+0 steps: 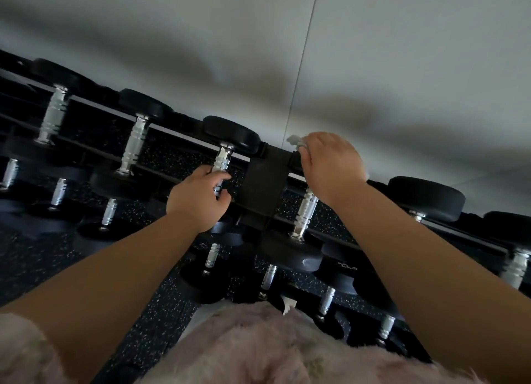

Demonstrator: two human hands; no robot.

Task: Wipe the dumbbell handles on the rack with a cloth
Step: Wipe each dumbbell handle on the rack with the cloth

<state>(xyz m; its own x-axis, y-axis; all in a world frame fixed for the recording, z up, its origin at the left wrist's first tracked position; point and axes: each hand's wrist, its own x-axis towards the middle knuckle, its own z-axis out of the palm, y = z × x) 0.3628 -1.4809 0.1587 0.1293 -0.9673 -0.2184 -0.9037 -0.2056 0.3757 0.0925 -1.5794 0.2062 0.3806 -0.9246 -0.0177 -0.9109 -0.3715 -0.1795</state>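
A black rack (263,179) runs across the view and carries black dumbbells with ridged silver handles. My left hand (198,198) grips the silver handle (223,161) of the dumbbell just left of the rack's upright. My right hand (330,165) holds a small whitish cloth (296,141) above the top end of the neighbouring dumbbell, whose handle (306,211) shows below my wrist. The far weight of that dumbbell is hidden behind my hand.
More dumbbells (133,145) line the top tier to the left and right, and smaller ones (212,254) sit on the tiers below. A pale wall (373,53) stands right behind the rack. Speckled dark flooring (161,326) lies underneath. A fuzzy pink garment (258,349) fills the bottom.
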